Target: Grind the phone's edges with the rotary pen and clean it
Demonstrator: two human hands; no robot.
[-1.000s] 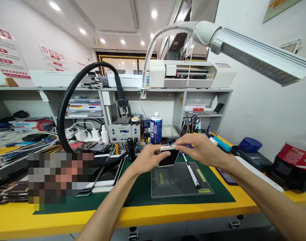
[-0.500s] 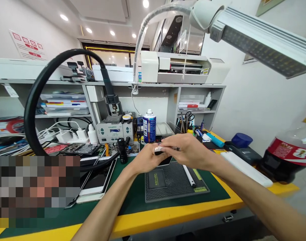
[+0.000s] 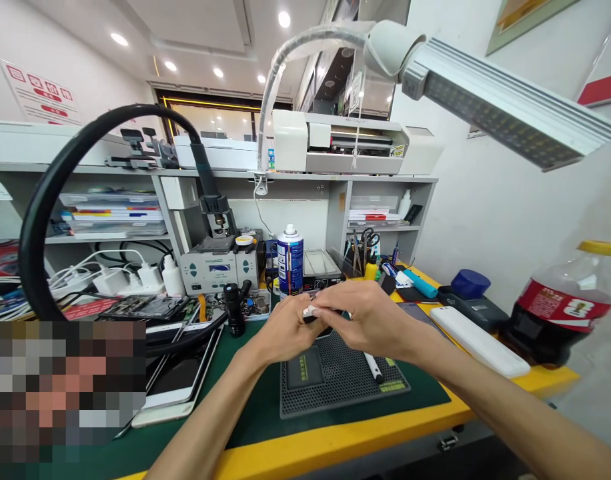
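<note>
Close together above the mat, my left hand (image 3: 288, 328) and my right hand (image 3: 363, 313) meet at their fingertips. Pinched between them is a small white and dark piece (image 3: 309, 311), mostly covered by the fingers, so its kind cannot be made out. Beneath the hands lies a grey perforated work mat (image 3: 345, 393). Part of a dark flat device with a light edge (image 3: 325, 333) shows under my fingers. A white pen-like tool with a black tip (image 3: 372, 367) rests on the mat below my right hand, its far end hidden.
Behind the hands stands a blue spray can (image 3: 290, 263). A black flashlight (image 3: 234, 310) and a grey soldering or hot-air station (image 3: 220, 267) are left of it. Phones and tablets (image 3: 178, 380) pile up at left. A cola bottle (image 3: 560, 307) and white slab (image 3: 478, 341) sit right.
The whole view has shifted, so the bench things appear slightly further left and lower. Both hands keep their pinch on the small piece, with little change between them.
</note>
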